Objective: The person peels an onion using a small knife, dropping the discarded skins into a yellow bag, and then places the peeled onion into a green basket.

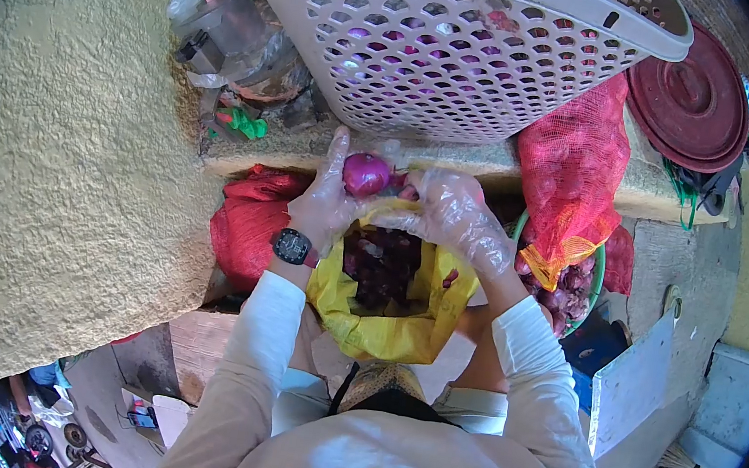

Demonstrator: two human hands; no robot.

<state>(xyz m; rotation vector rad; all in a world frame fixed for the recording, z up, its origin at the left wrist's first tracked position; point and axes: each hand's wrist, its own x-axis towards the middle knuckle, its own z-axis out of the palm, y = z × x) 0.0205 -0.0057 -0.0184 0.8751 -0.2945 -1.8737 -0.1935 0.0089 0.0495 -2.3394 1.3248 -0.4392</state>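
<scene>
One peeled red onion [366, 175] sits above one yellow bag [402, 317] of peelings, the left hand [327, 205] fingers curled around it. The right hand [457, 211] fingers pinch skin just beside it. Beyond: one perforated basket [453, 47], two red mesh sacks [573, 179].

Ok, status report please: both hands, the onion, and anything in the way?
Left hand and right hand, gloved, both on red onion. Onion held above yellow bag of peels. Perforated basket close ahead, not touching.
</scene>
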